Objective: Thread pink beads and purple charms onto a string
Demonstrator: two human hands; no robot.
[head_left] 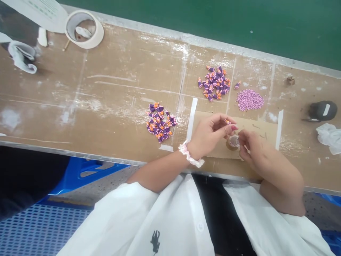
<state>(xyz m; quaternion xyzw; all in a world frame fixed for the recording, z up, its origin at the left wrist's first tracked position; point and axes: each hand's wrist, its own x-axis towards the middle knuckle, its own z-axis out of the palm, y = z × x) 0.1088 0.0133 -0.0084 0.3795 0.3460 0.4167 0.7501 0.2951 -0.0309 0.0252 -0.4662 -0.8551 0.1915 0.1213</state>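
Head view, looking down on the bench (112, 92). My left hand (210, 135) is pinched shut on one tiny purple-and-orange piece (227, 122), held at the fingertips just above the cardboard sheet (259, 129). My right hand (249, 145) is closed round a small clear round container (233, 141), which sits between both hands, touching or nearly touching the cardboard; I cannot tell which.

Handling, as I judge it: the piece is very light, small and probably smooth, so it will slip or flick away if squeezed hard; best pinched across its body with thumb and forefinger. The container looks like thin, stiff clear plastic, light enough to tip, so steady it by its side wall.

Looks: the piece matches the two heaps of small purple figures with orange marks, one near heap (160, 122) to the left, one far heap (214, 83) beyond the hands. Just beside the far heap lies a mound of fine pink beads (249, 100).

Also seen: tape roll (84, 29) far left, dark object (322, 111) at right, white scrunchie (191, 156) on the left wrist.
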